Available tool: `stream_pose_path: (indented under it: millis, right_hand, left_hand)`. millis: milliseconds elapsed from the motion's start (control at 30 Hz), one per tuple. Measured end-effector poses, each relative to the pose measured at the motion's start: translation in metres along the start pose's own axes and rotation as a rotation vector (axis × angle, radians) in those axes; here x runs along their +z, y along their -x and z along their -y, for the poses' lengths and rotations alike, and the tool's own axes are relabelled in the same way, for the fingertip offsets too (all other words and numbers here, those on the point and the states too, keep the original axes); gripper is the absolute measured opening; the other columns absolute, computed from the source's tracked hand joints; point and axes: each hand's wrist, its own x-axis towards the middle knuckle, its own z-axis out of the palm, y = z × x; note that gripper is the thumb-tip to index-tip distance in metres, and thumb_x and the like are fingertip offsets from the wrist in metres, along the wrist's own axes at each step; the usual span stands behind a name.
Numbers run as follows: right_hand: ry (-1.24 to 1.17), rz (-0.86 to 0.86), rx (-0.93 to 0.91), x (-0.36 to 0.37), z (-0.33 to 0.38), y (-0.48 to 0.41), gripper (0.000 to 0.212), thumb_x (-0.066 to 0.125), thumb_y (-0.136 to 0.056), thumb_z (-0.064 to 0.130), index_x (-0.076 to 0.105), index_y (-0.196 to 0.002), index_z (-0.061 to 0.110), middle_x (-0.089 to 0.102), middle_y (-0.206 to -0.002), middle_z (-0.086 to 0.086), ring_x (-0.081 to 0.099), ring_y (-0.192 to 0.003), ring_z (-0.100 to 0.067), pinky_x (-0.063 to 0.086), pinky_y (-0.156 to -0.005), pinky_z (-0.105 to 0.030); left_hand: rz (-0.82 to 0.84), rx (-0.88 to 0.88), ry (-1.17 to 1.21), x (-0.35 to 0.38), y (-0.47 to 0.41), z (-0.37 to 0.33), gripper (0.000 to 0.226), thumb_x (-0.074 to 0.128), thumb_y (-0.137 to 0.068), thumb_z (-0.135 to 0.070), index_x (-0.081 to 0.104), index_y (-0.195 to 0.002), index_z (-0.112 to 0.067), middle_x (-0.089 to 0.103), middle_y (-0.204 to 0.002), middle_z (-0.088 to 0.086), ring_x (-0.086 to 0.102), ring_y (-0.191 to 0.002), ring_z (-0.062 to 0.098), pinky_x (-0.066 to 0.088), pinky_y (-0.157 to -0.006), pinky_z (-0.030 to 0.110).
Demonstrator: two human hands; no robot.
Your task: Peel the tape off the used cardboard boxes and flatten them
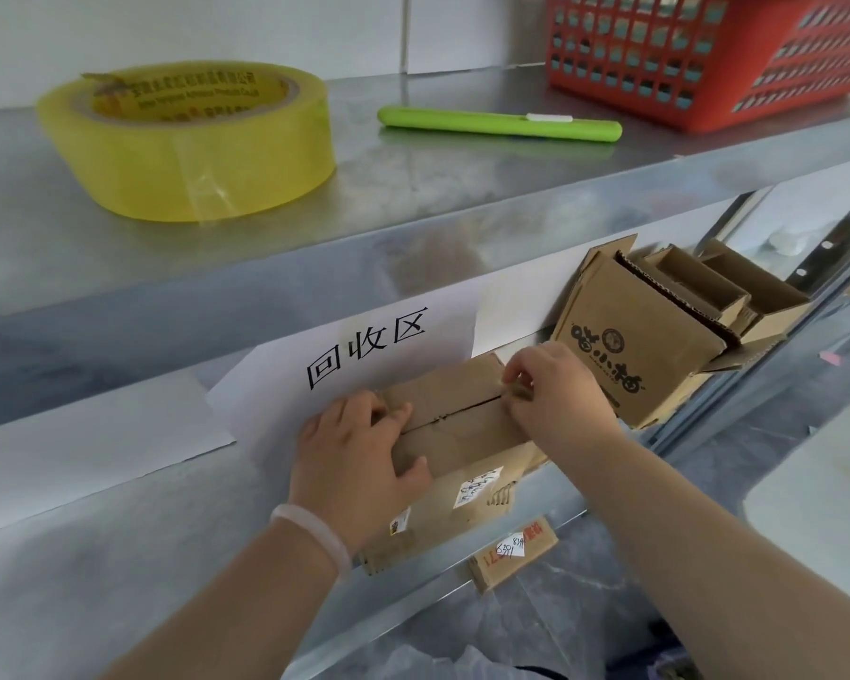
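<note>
Cardboard small box [457, 429] at frame centre on lower shelf [119, 557], flaps shut. L hand [349, 463] grips its left end, fingers curled over top. R hand [555, 390] pinches tape end [511, 391] at seam's right (tape clear, barely visible). Peel prob. just starting; flattening undone. Nested boxes [634, 346] at right also unflattened.

Upper shelf [413, 198]: tape roll [187, 139] left, cutter [499, 124] centre, basket [707, 56] right rear. Lower shelf [119, 557]: small box [455, 429] at front edge, paper sign [364, 355] behind it, open boxes [634, 346] just right. Third box [511, 557] beneath, possibly on the floor.
</note>
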Motion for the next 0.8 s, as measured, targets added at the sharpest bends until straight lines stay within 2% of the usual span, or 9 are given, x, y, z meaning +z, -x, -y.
stream_pose_path:
  millis: [67, 167, 267, 333, 433, 500, 600, 667, 800]
  right_hand:
    - [-0.040, 0.012, -0.039, 0.002, -0.005, 0.001, 0.006, 0.070, -0.087, 0.020, 0.068, -0.093, 0.021, 0.052, -0.099, 0.005, 0.052, -0.085, -0.010, 0.042, -0.078, -0.021]
    - [-0.152, 0.000, -0.065, 0.005, -0.005, 0.004, 0.015, 0.063, -0.093, 0.020, 0.073, -0.104, 0.023, 0.057, -0.105, 0.006, 0.054, -0.086, -0.006, 0.042, -0.083, -0.016]
    - [-0.209, 0.017, -0.021, 0.003, -0.005, 0.002, 0.029, 0.061, -0.093, 0.022, 0.066, -0.122, 0.028, 0.056, -0.110, 0.012, 0.054, -0.075, 0.002, 0.035, -0.069, -0.001]
    - [-0.181, 0.064, 0.028, -0.001, -0.006, -0.002, 0.036, 0.064, -0.091, 0.030, 0.063, -0.127, 0.026, 0.058, -0.112, 0.011, 0.055, -0.076, 0.002, 0.037, -0.063, -0.005]
    - [-0.059, 0.168, 0.074, -0.003, -0.007, -0.003, 0.035, 0.069, -0.086, 0.039, 0.067, -0.115, 0.021, 0.056, -0.117, 0.004, 0.055, -0.093, -0.009, 0.039, -0.075, -0.019]
    - [-0.075, 0.149, 0.087, -0.001, -0.009, -0.001, 0.027, 0.070, -0.085, 0.039, 0.068, -0.106, 0.022, 0.055, -0.111, 0.006, 0.056, -0.091, -0.010, 0.043, -0.075, -0.023]
    - [-0.139, 0.109, 0.120, 0.000, -0.018, -0.001, 0.014, 0.070, -0.085, 0.034, 0.060, -0.091, 0.025, 0.059, -0.093, 0.009, 0.057, -0.082, -0.011, 0.051, -0.070, -0.028]
    - [-0.211, 0.075, 0.155, -0.002, -0.027, -0.004, 0.012, 0.068, -0.086, 0.025, 0.056, -0.084, 0.024, 0.062, -0.083, 0.009, 0.059, -0.078, -0.011, 0.049, -0.064, -0.023]
    - [-0.311, 0.038, 0.155, -0.002, -0.038, -0.009, 0.011, 0.070, -0.086, 0.022, 0.059, -0.084, 0.021, 0.063, -0.079, 0.011, 0.059, -0.076, -0.006, 0.045, -0.061, -0.015]
  left_hand:
    - [0.006, -0.012, 0.001, -0.001, -0.001, -0.001, 0.062, 0.046, -0.068, -0.061, 0.068, -0.116, -0.029, 0.057, -0.101, -0.006, 0.054, -0.099, 0.020, 0.046, -0.083, 0.040]
    - [0.043, -0.027, 0.003, -0.003, -0.001, -0.004, 0.066, 0.041, -0.070, -0.062, 0.065, -0.122, -0.031, 0.055, -0.107, -0.007, 0.051, -0.106, 0.019, 0.043, -0.088, 0.040]
    - [0.061, -0.049, -0.015, -0.005, -0.004, -0.008, 0.065, 0.038, -0.070, -0.065, 0.063, -0.120, -0.032, 0.053, -0.109, -0.007, 0.050, -0.109, 0.019, 0.042, -0.090, 0.039]
    - [0.056, -0.065, -0.049, -0.006, -0.006, -0.010, 0.060, 0.036, -0.070, -0.069, 0.064, -0.106, -0.030, 0.052, -0.103, -0.005, 0.052, -0.102, 0.022, 0.043, -0.085, 0.039]
    - [0.070, -0.085, -0.153, -0.008, -0.014, -0.020, 0.063, 0.030, -0.071, -0.077, 0.060, -0.099, -0.029, 0.053, -0.104, -0.002, 0.053, -0.101, 0.026, 0.039, -0.092, 0.047]
    - [0.130, -0.064, -0.137, -0.003, -0.018, -0.029, 0.068, 0.027, -0.074, -0.079, 0.051, -0.121, -0.036, 0.047, -0.126, -0.002, 0.045, -0.120, 0.025, 0.026, -0.106, 0.052]
    - [0.207, -0.031, -0.029, 0.006, -0.018, -0.040, 0.082, 0.009, -0.070, -0.076, 0.028, -0.144, -0.045, 0.026, -0.152, -0.005, 0.023, -0.138, 0.022, 0.016, -0.113, 0.047]
    - [0.215, -0.041, -0.036, 0.007, -0.018, -0.040, 0.082, 0.005, -0.070, -0.076, 0.024, -0.145, -0.049, 0.022, -0.154, -0.009, 0.016, -0.140, 0.020, 0.013, -0.115, 0.045]
    - [0.247, -0.055, -0.054, 0.000, -0.021, -0.041, 0.071, 0.019, -0.079, -0.077, 0.020, -0.145, -0.052, 0.015, -0.156, -0.013, 0.010, -0.142, 0.018, 0.002, -0.111, 0.040]
